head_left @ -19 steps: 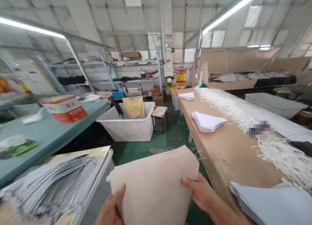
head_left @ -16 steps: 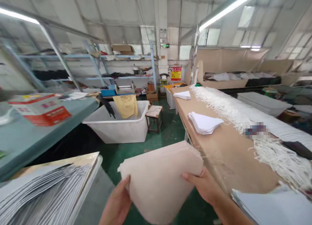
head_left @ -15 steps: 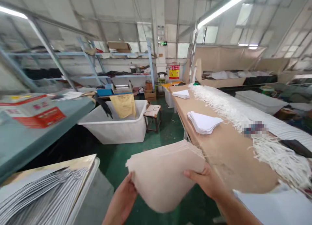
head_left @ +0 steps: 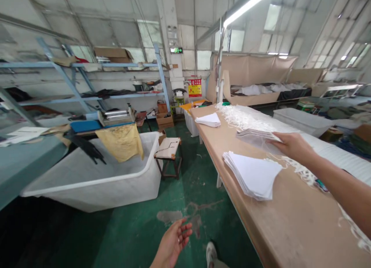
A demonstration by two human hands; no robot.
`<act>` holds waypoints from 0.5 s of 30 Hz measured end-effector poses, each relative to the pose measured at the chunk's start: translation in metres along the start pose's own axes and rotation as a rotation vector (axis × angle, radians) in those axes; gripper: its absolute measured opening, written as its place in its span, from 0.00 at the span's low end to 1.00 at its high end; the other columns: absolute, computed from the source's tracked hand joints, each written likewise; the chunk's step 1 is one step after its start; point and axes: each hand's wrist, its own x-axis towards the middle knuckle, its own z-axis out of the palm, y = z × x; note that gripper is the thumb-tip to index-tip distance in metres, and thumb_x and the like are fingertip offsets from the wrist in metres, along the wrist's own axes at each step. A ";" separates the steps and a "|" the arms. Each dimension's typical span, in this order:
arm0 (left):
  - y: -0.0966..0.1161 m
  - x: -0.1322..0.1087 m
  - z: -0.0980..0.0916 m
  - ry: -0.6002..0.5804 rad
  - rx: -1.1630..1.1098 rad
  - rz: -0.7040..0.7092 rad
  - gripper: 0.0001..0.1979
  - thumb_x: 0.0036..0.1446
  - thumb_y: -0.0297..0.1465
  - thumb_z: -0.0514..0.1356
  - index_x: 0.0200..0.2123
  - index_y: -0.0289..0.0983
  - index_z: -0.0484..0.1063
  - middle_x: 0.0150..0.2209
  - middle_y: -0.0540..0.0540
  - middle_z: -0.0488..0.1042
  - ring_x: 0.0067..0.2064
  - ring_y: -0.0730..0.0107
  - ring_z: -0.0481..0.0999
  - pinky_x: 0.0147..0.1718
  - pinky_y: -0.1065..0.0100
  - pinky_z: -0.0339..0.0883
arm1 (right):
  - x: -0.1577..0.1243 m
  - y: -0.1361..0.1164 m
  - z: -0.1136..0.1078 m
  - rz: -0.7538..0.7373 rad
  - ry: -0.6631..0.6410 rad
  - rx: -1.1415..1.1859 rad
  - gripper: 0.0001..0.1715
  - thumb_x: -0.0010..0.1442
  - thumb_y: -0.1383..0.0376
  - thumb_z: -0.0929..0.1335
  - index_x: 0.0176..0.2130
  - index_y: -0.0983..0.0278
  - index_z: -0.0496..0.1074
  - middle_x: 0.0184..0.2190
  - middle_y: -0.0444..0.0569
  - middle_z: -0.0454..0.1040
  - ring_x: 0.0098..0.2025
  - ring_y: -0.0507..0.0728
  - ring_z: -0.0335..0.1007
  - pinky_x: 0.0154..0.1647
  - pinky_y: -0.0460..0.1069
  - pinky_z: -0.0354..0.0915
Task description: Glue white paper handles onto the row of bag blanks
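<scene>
My right hand is closed on one end of a stack of thin, pale cut sheets, over the brown-covered table. Just in front of it on the tabletop lies a stack of white cut pieces with uneven layered edges. A smaller white stack sits farther along, near the table's left edge. Low in the middle, above the green floor, my left hand is open and holds nothing, its fingers loosely curved.
White stringy strips run along the table beside a long white ribbed roll. A big white tub stands left, with a yellow cloth over its rim. A small stool stands beside the tub. My shoe shows below.
My left hand has let go of the stack, which both hands held before. The right hand has carried it rightward and forward over the table. My view has moved forward.
</scene>
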 end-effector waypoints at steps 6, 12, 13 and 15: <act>0.136 0.096 0.133 -0.300 -0.162 -0.070 0.26 0.68 0.46 0.56 0.55 0.28 0.67 0.51 0.29 0.77 0.45 0.56 0.82 0.39 0.63 0.75 | 0.145 0.088 0.062 -0.300 -0.175 -0.295 0.22 0.64 0.68 0.66 0.55 0.58 0.77 0.49 0.50 0.82 0.46 0.59 0.80 0.47 0.52 0.73; 0.262 0.203 0.204 -0.539 -0.336 -0.156 0.40 0.62 0.61 0.49 0.60 0.33 0.68 0.53 0.30 0.77 0.55 0.41 0.77 0.53 0.45 0.71 | 0.185 0.094 0.222 -0.606 -0.579 -0.036 0.21 0.67 0.69 0.64 0.57 0.61 0.72 0.50 0.55 0.81 0.48 0.55 0.78 0.49 0.48 0.71; 0.275 0.227 0.203 -0.529 -0.332 -0.194 0.39 0.62 0.60 0.51 0.59 0.32 0.69 0.51 0.31 0.78 0.56 0.41 0.77 0.54 0.46 0.70 | 0.191 0.098 0.246 -0.635 -0.629 -0.041 0.19 0.68 0.68 0.63 0.56 0.62 0.72 0.48 0.55 0.81 0.47 0.54 0.78 0.49 0.48 0.70; 0.298 0.278 0.197 -0.476 -0.306 -0.292 0.35 0.61 0.54 0.57 0.57 0.30 0.71 0.47 0.30 0.80 0.55 0.40 0.77 0.54 0.47 0.70 | 0.211 0.113 0.290 -0.670 -0.701 -0.053 0.15 0.70 0.67 0.62 0.52 0.62 0.73 0.42 0.53 0.81 0.42 0.54 0.77 0.46 0.47 0.69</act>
